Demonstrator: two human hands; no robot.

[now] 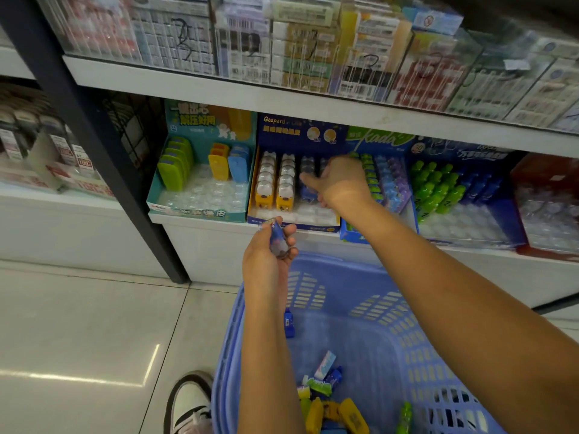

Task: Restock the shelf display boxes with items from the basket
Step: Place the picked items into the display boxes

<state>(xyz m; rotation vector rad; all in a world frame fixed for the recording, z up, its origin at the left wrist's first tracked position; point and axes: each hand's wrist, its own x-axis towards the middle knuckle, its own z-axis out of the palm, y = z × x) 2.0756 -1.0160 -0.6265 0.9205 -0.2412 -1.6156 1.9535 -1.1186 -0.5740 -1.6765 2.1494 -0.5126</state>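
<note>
Nearest, loose stock (332,405) is seen in the bottom of the blue basket (407,339), so much is judged left to do. Above its far rim, a small blue item (277,238) is gripped in the curled fingers of the left hand (268,258). Farther on, the right hand (340,183) is held out into the dark blue display box (297,128), over its blue rows; whether anything is pinched cannot be told. Yellow rows are filled, while clear front slots lie bare, as in the teal box (194,212). Headroom is limited by the upper shelf board (219,92); open room is left between basket and shelf lip.
</note>
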